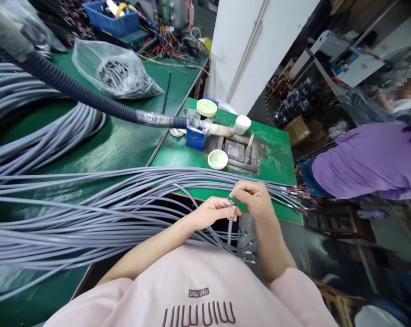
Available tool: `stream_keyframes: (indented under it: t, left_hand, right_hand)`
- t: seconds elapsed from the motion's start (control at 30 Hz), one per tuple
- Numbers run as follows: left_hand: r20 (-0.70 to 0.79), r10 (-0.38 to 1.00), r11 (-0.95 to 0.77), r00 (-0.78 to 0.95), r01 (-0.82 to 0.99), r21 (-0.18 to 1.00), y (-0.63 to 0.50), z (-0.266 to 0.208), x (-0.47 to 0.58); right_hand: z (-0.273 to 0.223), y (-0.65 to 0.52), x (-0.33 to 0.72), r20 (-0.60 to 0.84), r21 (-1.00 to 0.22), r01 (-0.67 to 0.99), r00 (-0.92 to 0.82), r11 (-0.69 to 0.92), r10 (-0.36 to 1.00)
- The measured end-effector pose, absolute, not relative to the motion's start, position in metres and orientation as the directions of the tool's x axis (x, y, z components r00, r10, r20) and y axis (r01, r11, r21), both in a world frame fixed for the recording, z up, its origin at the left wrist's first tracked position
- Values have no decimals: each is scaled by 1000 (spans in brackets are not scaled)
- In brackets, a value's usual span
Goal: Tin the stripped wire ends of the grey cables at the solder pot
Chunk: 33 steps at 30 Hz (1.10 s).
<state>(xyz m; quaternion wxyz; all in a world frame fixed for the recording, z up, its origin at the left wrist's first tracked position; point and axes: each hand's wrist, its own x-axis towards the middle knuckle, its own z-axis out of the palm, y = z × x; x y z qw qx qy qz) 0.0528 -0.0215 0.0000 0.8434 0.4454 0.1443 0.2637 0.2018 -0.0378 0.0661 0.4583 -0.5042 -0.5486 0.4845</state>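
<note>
A grey cable (230,230) stands nearly upright in front of my chest, its stripped end fanning into thin dark wires. My left hand (212,212) is closed around that end, thumb and fingers pinching just below the wires. From the right, my right hand (255,199) pinches the thin wires between thumb and fingertips. Beside and behind both hands runs a bundle of grey cables (151,179); its far ends show loose coloured wires (302,195) at the table's right edge. More cable ends (248,252) hang below my hands.
A ribbed extraction hose (99,102) reaches over the green table (273,150) to a solder pot (235,150). Near it are a pale green lid (218,159), a white jar (242,124) and a blue block (195,137). A bag of parts (116,72) lies behind. A person in purple (365,161) is at right.
</note>
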Motion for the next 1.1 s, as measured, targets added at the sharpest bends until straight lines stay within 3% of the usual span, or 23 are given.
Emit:
stream_keyframes:
  t: [0.17, 0.27, 0.4, 0.47, 0.63, 0.73, 0.83, 0.93, 1.1]
  left_hand:
    - [23, 367, 471, 930, -207, 857, -18, -5, 42]
    - [39, 446, 457, 894, -265, 849, -16, -8, 39]
    - [64, 470, 477, 881, -314, 821, -17, -9, 36]
    - [71, 468, 497, 881, -330, 802, -18, -11, 34]
    - [46, 521, 541, 852, -371, 755, -19, -15, 32]
    - [33, 494, 580, 869, -358, 732, -19, -17, 33]
    - [10, 495, 608, 869, -355, 710, -19, -16, 34]
    - [-50, 585, 623, 809, -409, 667, -18, -14, 32]
    - [-125, 715, 616, 688, -535, 578, -11, -12, 29]
  right_hand:
    - [43, -35, 180, -92, -955, -269, -122, -122, 988]
    - [35, -29, 174, -144, -922, -358, -39, -148, 989]
    - [35, -17, 186, -90, -919, -393, 132, -31, 987]
    - [35, -17, 197, -64, -926, -377, 122, -14, 990]
    - [33, -25, 211, -182, -960, -155, -277, -231, 943]
    - [36, -25, 204, -181, -959, -147, -343, -243, 922]
    - [39, -22, 192, -155, -966, -161, -260, -202, 953]
    - [36, -22, 183, -104, -983, -149, -49, -110, 993]
    - [24, -29, 180, 10, -1000, 1, 168, 10, 986]
